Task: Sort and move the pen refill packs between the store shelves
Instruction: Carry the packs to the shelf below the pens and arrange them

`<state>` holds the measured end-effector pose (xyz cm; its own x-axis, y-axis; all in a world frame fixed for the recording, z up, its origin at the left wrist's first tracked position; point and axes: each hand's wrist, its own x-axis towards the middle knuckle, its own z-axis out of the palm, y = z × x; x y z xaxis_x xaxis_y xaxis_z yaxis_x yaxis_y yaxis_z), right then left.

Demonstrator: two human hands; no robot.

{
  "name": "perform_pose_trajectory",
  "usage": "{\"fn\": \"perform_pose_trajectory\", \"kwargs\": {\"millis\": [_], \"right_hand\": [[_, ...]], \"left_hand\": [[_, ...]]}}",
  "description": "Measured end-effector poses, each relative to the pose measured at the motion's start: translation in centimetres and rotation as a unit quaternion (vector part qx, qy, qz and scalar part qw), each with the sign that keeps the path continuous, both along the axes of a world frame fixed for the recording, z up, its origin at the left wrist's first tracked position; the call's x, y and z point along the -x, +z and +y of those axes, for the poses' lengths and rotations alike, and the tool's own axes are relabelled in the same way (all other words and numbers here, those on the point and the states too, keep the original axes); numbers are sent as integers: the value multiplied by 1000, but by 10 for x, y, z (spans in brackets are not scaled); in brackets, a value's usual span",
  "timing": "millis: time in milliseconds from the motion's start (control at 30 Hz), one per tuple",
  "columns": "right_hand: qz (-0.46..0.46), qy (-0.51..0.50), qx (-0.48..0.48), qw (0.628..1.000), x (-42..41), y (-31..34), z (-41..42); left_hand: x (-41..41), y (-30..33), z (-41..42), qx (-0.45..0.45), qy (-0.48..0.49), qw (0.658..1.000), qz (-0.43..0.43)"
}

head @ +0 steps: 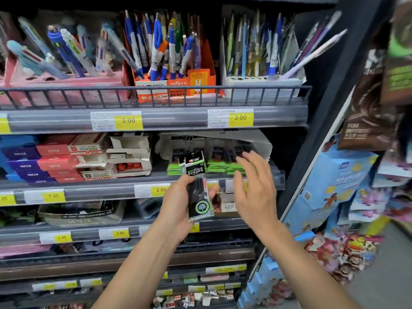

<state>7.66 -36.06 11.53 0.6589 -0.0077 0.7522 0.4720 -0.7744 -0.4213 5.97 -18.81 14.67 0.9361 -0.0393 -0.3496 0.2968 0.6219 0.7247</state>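
My left hand (pixel 178 201) grips a small stack of black pen refill packs (pixel 198 188) with green labels, held upright in front of the second shelf's price rail. My right hand (pixel 254 186) hovers just to the right of the packs with straight, spread fingers and holds nothing. Its fingertips reach toward a white display box (pixel 256 141) on the second shelf. That box holds several more black and green refill packs (pixel 220 163), lying in rows.
Top shelf (pixel 156 119) carries pen boxes behind a wire rail. Red and blue refill cartons (pixel 53 161) and opened white boxes (pixel 129 157) fill the second shelf's left. Lower shelves hold more stationery. Hanging snack and toy packets (pixel 347 186) crowd the right side past the dark upright.
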Motion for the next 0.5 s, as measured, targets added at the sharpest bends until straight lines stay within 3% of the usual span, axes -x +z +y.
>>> {"fn": "perform_pose_trajectory", "kwargs": {"millis": [100,167,200,400,500], "right_hand": [[163,91,-158,970,42,-1,-9],[300,167,-308,888,58,4,-8],[325,190,-357,855,60,5,-9],[332,145,-490,793,36,15,-21],[327,117,-531,773,15,22,-31]], "left_hand": [[-9,1,-20,-28,-12,999,-28],[-14,2,-35,-48,-20,997,-50],[-16,1,-43,-65,-25,996,-61],[-36,10,-82,-193,-63,977,-70],[-49,13,-78,-366,-51,922,-114]]}}
